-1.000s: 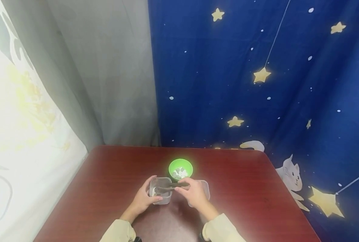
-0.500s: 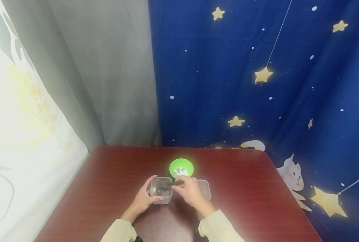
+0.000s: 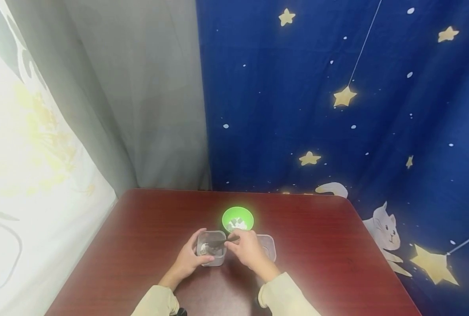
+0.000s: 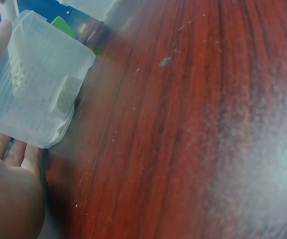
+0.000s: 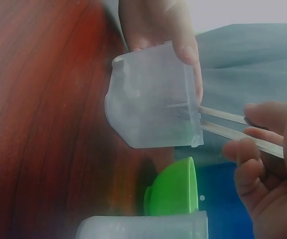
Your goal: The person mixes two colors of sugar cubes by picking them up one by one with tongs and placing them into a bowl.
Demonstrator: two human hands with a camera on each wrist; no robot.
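My left hand (image 3: 188,256) grips a clear plastic box (image 3: 217,261) from its left side, the thumb near the rim. In my right hand (image 3: 251,251) is a pair of tongs (image 3: 218,242), pinched between thumb and fingers. Both arms of the tongs (image 5: 228,130) enter the box's mouth in the right wrist view. Through the wall, the left wrist view shows a perforated tong end and a pale, squarish block (image 4: 66,94) lying low inside. Whether the tongs touch a block cannot be made out. Beyond the hands stands a green bowl (image 3: 238,212) with white and grey pieces (image 3: 236,224).
A second clear plastic container (image 3: 270,246) stands right of the bowl, partly behind my right hand. Everything rests on a reddish-brown table (image 3: 317,245). A grey curtain (image 3: 159,109) and a blue star-patterned curtain (image 3: 274,109) hang behind it.
My right hand has shifted slightly left toward the box, and the tongs reach further into it. Their arms look closer together than before. The left hand and box stay nearly still.
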